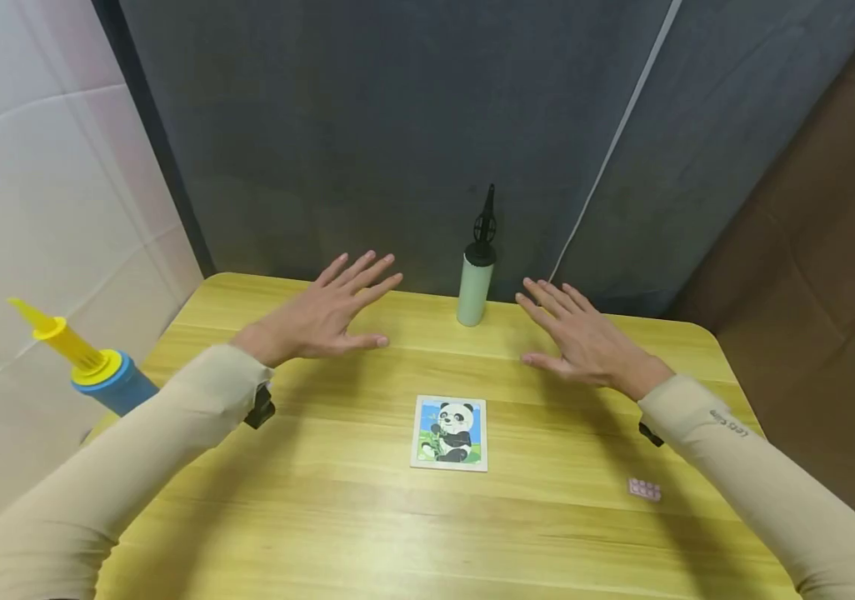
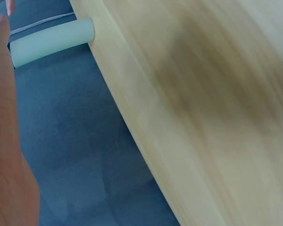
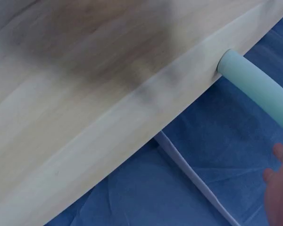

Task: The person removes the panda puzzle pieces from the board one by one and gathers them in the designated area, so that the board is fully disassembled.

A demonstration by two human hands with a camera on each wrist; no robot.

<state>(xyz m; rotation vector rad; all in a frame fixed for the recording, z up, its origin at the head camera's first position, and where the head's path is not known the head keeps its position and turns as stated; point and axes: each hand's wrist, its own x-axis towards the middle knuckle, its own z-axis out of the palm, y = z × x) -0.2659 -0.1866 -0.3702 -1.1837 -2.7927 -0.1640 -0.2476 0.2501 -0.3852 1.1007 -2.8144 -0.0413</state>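
Both hands hover over the wooden table with fingers spread and nothing in them. My left hand [image 1: 318,317] is over the back left part, my right hand [image 1: 585,342] over the back right. Between them, near the back edge, a pale green hand pump [image 1: 475,287] with a black nozzle stands upright, touched by neither hand. A panda picture puzzle [image 1: 449,433] in a light frame lies flat at the middle. Below the right forearm lies a small pink toy brick [image 1: 644,489]. The green pump body also shows in the left wrist view [image 2: 52,42] and right wrist view [image 3: 257,87].
A blue and yellow hand pump [image 1: 116,383] stands at the left, partly hidden by the left forearm. Behind the table [image 1: 367,517] hangs a dark grey cloth [image 1: 367,125] with a white cord [image 1: 615,137] running down it. White cloth hangs on the left, brown cloth on the right.
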